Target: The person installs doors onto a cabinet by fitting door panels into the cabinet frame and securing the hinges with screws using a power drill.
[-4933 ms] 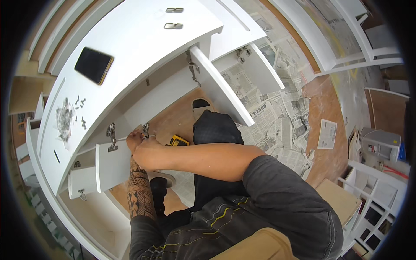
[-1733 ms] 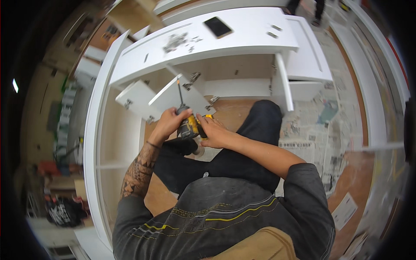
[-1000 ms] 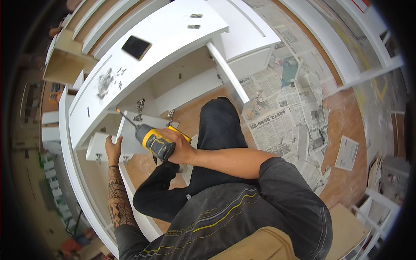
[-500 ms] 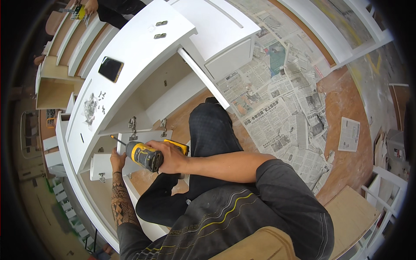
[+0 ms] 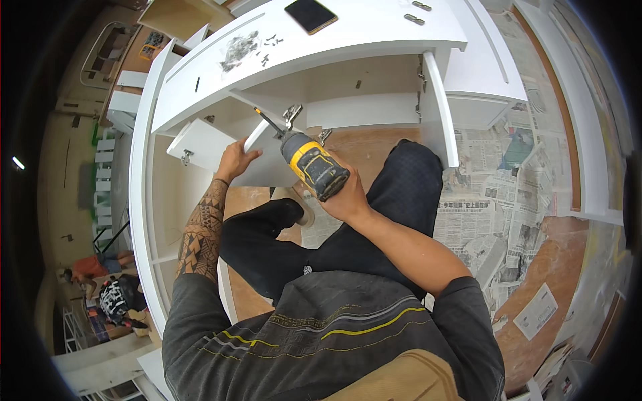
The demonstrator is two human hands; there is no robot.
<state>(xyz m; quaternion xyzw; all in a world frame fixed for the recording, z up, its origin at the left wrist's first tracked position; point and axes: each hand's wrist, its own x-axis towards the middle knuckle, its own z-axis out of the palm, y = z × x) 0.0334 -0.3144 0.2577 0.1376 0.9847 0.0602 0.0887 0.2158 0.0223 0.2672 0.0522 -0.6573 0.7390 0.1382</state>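
My right hand (image 5: 342, 197) grips a yellow and black cordless drill (image 5: 313, 166), its long bit pointing up-left at a metal hinge (image 5: 291, 113) inside the white cabinet (image 5: 374, 33). My left hand (image 5: 234, 159) holds the edge of a white cabinet door (image 5: 231, 150) that hangs open at the cabinet's left side. The bit tip sits beside the door's upper edge, close to the hinge. A second white door (image 5: 438, 107) stands open on the right. I sit on the floor with my legs under the cabinet opening.
On the cabinet top lie a dark phone (image 5: 311, 15), a heap of loose screws (image 5: 241, 50) and two metal fittings (image 5: 414, 12). Newspaper sheets (image 5: 488, 174) cover the wooden floor at the right. White shelving (image 5: 144, 220) stands at the left.
The drill has risen from waist height to the hinge inside the cabinet. My left hand stays on the open door's edge. My head has turned, so the cabinet now sits higher in view.
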